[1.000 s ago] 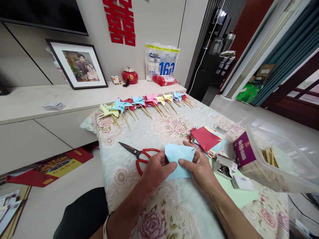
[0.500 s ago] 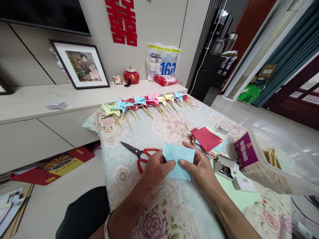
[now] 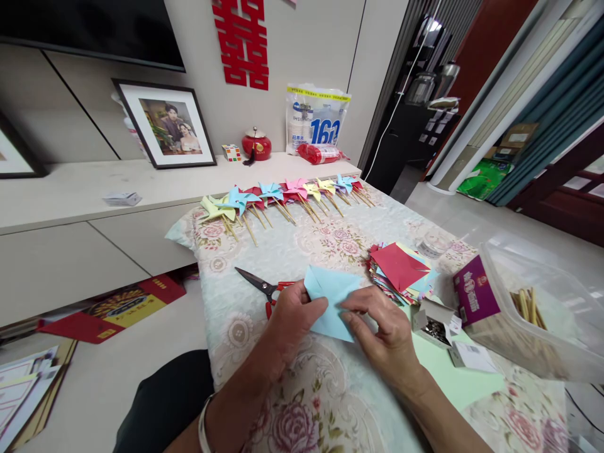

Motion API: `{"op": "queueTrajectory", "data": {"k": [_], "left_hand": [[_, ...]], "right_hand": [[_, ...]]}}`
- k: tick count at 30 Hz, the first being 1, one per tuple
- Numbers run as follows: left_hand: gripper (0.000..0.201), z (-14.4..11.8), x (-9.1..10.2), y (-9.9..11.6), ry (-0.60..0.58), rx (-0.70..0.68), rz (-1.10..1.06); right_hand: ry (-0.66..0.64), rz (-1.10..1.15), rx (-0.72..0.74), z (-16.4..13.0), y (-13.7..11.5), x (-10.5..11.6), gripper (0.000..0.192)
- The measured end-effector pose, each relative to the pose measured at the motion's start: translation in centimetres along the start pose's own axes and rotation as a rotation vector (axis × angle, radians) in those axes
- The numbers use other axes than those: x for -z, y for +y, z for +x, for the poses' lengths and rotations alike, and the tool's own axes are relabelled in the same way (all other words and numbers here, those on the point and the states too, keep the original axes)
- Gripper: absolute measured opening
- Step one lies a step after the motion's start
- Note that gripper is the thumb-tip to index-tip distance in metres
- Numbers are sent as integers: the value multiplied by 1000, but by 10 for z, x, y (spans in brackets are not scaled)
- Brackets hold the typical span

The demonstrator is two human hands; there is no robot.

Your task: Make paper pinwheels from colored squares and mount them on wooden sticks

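A light blue square of paper (image 3: 333, 283), with cut lines running in from its corners, is held above the flowered tablecloth. My left hand (image 3: 298, 314) grips its left side, thumb lying on top and fingers underneath. At the right edge, my right hand (image 3: 384, 327) pinches the paper between thumb and index finger. Red-handled scissors (image 3: 262, 284) lie just beyond my left hand, blades pointing to the upper left and the handles partly hidden. To the right of the blue paper sits a stack of coloured paper squares (image 3: 400, 267), a red one on top.
Finished paper pinwheels on sticks (image 3: 271, 192) line the table's far edge. On the right stand an opened small box of metal pieces (image 3: 431, 324), a white box (image 3: 472, 357) on light green paper (image 3: 441, 365), and a clear plastic bin (image 3: 514, 352) with wooden sticks.
My right hand has shifted from holding the blue paper's right side, fingers behind it, to pinching its edge from the front. The view has turned slightly left.
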State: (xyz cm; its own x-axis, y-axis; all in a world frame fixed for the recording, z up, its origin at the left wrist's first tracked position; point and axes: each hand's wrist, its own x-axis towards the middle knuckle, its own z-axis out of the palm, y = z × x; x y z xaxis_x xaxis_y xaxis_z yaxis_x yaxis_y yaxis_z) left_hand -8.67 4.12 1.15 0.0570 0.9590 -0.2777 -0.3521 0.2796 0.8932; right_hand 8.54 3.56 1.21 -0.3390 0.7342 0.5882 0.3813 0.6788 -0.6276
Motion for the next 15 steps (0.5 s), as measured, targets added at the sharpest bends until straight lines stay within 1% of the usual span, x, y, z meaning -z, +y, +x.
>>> {"op": "queueTrajectory", "data": {"k": [2, 6, 15], "left_hand": [[21, 0, 1, 2, 4, 9, -35], [25, 0, 3, 6, 35, 31, -76], [22, -2, 2, 9, 63, 13, -64]], "right_hand": [[-58, -1, 8, 1, 3, -2, 23], [-103, 8, -10, 0, 7, -2, 28], [-170, 10, -3, 0, 6, 2, 20]]}}
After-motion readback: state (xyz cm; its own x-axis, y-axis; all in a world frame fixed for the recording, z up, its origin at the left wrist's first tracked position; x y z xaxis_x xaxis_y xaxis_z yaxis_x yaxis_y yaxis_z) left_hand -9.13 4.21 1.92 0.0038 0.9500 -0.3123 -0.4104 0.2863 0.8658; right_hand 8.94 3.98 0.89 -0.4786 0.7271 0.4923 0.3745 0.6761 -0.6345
